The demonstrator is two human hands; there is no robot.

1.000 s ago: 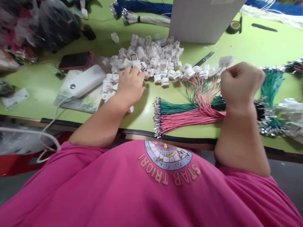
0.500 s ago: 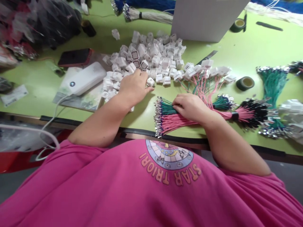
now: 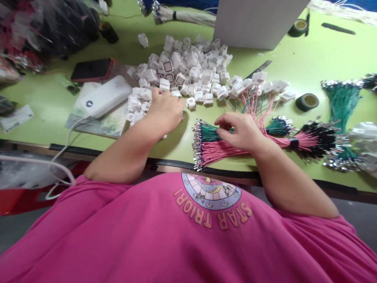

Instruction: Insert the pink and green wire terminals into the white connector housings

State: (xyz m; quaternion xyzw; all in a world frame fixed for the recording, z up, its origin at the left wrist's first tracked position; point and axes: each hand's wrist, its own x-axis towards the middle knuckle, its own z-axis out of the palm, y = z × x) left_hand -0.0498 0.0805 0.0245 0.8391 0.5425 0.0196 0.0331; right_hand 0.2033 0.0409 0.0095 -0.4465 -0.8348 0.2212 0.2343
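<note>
My left hand [image 3: 165, 110] is at the near edge of a heap of white plastic connector housings [image 3: 206, 76]. Its fingers are curled in and the fingertips are mostly hidden, so what they hold cannot be made out. One loose housing [image 3: 191, 103] lies just right of it. Over a bundle of green wires [image 3: 208, 132] and pink wires [image 3: 218, 151] with metal terminals at their ends hovers my right hand [image 3: 240, 131]. Its thumb and forefinger are bent and apart, with no wire visible between them. Behind it, pink wires [image 3: 250, 104] run into several white housings.
A white power bank [image 3: 108, 98] with a cable and a phone [image 3: 92, 70] lie at left. A grey-white box [image 3: 259, 23] stands at the back. Black tape [image 3: 307, 101], a blade [image 3: 259, 69] and more green wire bundles [image 3: 343, 102] are on the right.
My left hand has curled its fingers and drawn slightly back from the heap, uncovering more of the loose housing. My right hand has lifted a little, its thumb and forefinger parting.
</note>
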